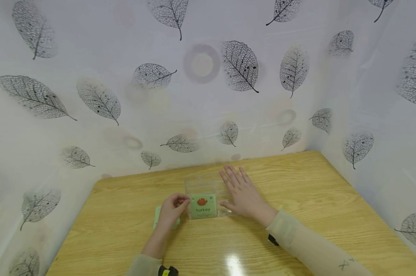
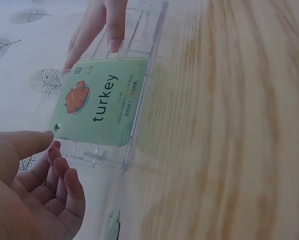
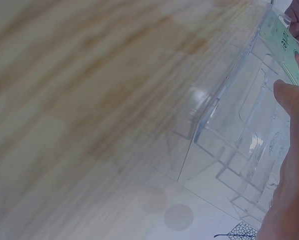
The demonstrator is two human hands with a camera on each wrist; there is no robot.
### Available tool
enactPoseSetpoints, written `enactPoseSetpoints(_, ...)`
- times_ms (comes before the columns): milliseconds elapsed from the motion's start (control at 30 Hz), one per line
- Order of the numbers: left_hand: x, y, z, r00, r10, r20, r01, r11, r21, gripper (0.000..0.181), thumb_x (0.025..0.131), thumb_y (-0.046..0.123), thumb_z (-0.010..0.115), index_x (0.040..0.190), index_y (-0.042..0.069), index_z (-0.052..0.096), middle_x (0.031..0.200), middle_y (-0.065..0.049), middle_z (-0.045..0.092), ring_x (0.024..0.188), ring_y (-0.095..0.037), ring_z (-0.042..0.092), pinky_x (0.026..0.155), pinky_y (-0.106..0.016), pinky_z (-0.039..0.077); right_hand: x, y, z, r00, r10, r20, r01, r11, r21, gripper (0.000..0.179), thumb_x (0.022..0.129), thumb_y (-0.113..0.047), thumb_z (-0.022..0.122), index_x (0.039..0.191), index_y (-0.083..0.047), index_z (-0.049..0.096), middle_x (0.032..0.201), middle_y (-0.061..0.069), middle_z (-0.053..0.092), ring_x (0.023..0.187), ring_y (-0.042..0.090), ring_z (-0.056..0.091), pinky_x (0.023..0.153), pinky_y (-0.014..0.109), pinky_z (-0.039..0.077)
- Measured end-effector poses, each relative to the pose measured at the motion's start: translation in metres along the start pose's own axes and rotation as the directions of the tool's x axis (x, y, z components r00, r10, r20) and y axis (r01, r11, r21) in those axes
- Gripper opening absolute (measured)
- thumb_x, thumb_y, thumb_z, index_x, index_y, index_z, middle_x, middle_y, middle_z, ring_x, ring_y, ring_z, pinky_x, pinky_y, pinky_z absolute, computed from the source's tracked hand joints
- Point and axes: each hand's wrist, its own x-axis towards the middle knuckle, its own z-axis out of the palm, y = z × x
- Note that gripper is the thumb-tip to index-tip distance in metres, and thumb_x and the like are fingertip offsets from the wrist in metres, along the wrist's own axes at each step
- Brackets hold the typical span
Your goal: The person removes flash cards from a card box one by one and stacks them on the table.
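Head view: card [image 1: 203, 209] is prob light, stiffish; grab at 9 o'clock. Left hand [image 1: 172, 210] narrow, grip unclear; right hand [image 1: 244, 195] wide.

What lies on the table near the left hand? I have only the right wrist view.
Observer: The head view shows another green card there, partly hidden by the left hand.

Operator: Does the turkey card have a hole?

Observer: Yes, the left wrist view shows a round hole in its corner nearest the left hand.

Operator: And how are the fingers of the right hand?

Observer: In the head view, they are straight and slightly spread.
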Motion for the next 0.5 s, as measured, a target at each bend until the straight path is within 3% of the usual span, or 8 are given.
enactPoseSetpoints(500,-0.0009,0.0036,0.0043,0.999,0.009,-0.033,-0.009,1.0,0.011,0.011,0.097,0.004,0.074,0.104,-0.004,0.073,0.095,-0.013,0.072,0.083,-0.012,0.059,0.068,-0.015,0.05,-0.0001,-0.0005,0.0002,1.0,0.005,0.0,-0.005,1.0,0.002,0.104,0.099,-0.07,0.055,0.169,-0.004,0.017,0.177,0.019,0.009,0.164,0.038,0.02,0.135,0.057,0.011)
